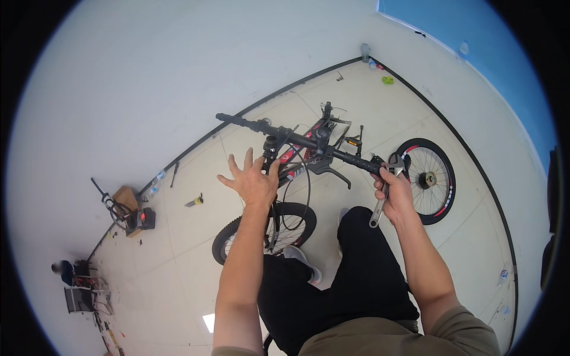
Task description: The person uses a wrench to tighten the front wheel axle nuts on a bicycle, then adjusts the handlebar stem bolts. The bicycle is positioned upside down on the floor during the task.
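Note:
A bicycle (303, 157) with a red, black and white frame stands in front of me, its black handlebar (294, 137) slanting across it. My left hand (252, 181) is open, fingers spread, beside the black clamp (271, 145) at the front of the bike. Whether its thumb touches the bike I cannot tell. In my right hand (395, 193) is a silver adjustable wrench (378, 212), jaw end up and handle pointing down. That hand is at the right handlebar grip (356, 161); its fingers hide the grip's end. Below my left hand shows the front wheel (306, 221).
A loose wheel (449, 188) with a sprocket is at the right. A yellow-and-black tool (195, 200) lies on the tiles to the left, near a cardboard box (123, 199). A seated person (66, 272) is far left. A green item (388, 80) lies near the far corner.

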A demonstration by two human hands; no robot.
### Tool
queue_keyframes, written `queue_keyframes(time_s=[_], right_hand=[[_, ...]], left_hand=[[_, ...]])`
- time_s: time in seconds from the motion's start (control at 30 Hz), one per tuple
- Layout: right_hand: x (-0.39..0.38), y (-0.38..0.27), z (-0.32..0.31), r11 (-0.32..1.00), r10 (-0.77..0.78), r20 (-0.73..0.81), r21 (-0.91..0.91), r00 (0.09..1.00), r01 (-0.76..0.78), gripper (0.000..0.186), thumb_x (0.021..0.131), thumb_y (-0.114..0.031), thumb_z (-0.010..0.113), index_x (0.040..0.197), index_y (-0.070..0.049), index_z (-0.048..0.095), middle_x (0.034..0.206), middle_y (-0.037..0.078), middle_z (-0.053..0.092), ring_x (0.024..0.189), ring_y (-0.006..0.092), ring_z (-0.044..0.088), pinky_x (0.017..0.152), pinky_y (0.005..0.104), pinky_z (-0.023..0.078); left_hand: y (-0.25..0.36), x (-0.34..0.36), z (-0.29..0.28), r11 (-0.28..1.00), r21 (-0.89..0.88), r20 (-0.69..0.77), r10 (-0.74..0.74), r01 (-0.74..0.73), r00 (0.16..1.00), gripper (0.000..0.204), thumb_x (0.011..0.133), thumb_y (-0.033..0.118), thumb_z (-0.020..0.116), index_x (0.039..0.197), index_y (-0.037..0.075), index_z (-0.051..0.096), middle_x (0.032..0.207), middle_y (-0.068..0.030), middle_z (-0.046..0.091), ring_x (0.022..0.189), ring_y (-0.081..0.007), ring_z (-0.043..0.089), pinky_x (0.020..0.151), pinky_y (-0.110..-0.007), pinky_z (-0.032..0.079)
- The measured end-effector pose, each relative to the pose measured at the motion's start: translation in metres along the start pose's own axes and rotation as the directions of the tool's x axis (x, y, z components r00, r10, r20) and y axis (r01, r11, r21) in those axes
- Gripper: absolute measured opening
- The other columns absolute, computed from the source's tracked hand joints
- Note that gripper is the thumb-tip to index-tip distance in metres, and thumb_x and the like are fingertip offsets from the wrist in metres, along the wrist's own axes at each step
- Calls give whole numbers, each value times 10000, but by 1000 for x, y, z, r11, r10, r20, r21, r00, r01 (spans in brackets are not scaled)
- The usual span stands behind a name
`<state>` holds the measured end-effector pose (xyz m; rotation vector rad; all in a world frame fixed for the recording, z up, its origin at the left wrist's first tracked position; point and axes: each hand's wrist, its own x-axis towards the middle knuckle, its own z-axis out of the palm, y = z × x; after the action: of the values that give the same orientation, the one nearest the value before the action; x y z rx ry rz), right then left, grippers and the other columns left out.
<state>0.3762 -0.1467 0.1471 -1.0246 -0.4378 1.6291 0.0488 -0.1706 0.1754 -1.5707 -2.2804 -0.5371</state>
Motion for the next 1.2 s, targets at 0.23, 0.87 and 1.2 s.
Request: queue_keyframes(time_s=[0.23, 0.87, 1.2], right_hand=[[7, 8, -2, 998, -33, -43, -54, 999, 31, 332, 1009, -72, 639, 1322, -31, 536, 997, 118, 648, 677, 93, 512, 506, 227, 378], [1, 14, 5, 991, -95, -66, -105, 993, 87, 322, 1011, -103, 665, 1301, -26, 548, 975, 121, 673, 590, 74, 440, 498, 243, 358], [0, 17, 6, 993, -100, -111, -71, 989, 93, 312, 998, -72, 665, 1296, -34, 580, 966, 104, 674, 572, 83, 449, 494, 258, 349]], left_hand=[[-49, 35, 13, 910, -284, 77, 337, -304, 938, 506, 851, 436, 805, 1235, 115, 731, 1374, -90, 666, 1441, -378, 417, 1195, -654, 219], [-42, 23, 25, 914, -286, 81, 322, -288, 943, 511, 928, 285, 761, 1318, -25, 649, 958, -189, 652, 895, -378, 641, 807, -451, 526], [-38, 20, 27, 922, -355, 125, 212, -156, 969, 511, 941, 298, 738, 1353, 10, 651, 940, -178, 645, 854, -343, 655, 760, -441, 536]])
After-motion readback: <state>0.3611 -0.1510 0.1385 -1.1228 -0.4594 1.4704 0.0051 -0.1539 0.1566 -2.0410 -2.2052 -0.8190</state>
